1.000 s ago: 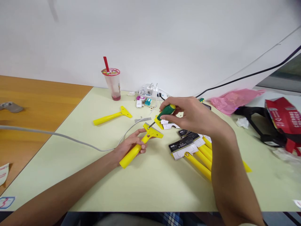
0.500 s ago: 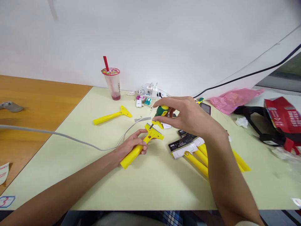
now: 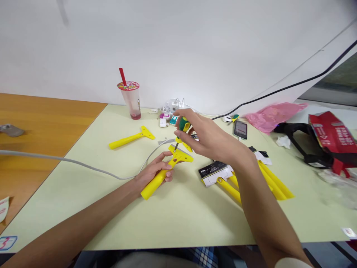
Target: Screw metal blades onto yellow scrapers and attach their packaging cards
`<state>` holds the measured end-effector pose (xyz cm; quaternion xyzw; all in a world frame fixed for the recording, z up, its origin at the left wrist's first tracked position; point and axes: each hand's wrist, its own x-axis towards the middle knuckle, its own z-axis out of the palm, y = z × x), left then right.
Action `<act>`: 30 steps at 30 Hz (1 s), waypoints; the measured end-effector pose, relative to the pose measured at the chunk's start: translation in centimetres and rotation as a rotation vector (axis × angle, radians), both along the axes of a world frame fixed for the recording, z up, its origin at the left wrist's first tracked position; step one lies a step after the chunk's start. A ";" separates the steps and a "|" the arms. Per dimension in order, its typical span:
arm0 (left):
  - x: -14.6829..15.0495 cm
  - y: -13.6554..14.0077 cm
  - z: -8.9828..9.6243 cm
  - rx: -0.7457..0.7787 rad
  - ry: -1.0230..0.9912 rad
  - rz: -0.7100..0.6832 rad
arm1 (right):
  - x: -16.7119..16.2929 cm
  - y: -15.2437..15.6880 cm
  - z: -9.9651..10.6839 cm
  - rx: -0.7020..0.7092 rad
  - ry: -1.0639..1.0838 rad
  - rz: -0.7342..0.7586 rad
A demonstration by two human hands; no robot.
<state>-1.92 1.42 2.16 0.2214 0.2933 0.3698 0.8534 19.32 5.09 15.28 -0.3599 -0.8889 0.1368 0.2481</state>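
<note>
My left hand [image 3: 154,169] is wrapped round the handle of a yellow scraper [image 3: 154,185], whose wide head points away from me. Above it, the fingers of my right hand [image 3: 208,136] grip a green and yellow screwdriver [image 3: 184,124] by its handle. The screwdriver stands nearly upright, its tip at the left hole in the scraper head; I cannot tell if a screw sits there. A second yellow scraper [image 3: 128,140] lies on the table to the left. Under my right forearm are several yellow scrapers [image 3: 230,190], some with a black and white blade cover [image 3: 214,173].
A cup with a red straw [image 3: 131,99] stands near the wall. Small plastic pieces [image 3: 164,121] and a power strip [image 3: 174,106] lie behind my hands. A phone [image 3: 240,129], a pink bag [image 3: 275,116] and a red box [image 3: 330,134] are at right. A grey cable [image 3: 92,169] crosses the left side.
My right hand and the screwdriver have shifted slightly left, and the screwdriver is more upright. The view has shifted a little, and the phone shows more fully beside my right arm.
</note>
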 end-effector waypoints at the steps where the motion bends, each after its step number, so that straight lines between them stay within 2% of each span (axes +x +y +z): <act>1: 0.0 0.0 0.0 0.000 0.000 0.000 | 0.1 0.0 0.0 0.000 0.002 0.019; 6: 0.0 0.0 -0.1 0.018 -0.003 0.003 | 0.2 -0.3 0.3 -0.033 0.024 0.059; 15: -0.1 0.0 -0.2 0.032 -0.002 -0.013 | -0.3 0.0 0.2 0.026 0.016 0.017; 21: -0.1 0.2 -0.5 0.026 -0.013 0.003 | -0.1 -0.1 0.0 0.003 0.041 0.103; 30: -0.1 0.1 -0.5 0.017 -0.002 -0.004 | -0.3 0.4 0.1 0.076 0.009 0.019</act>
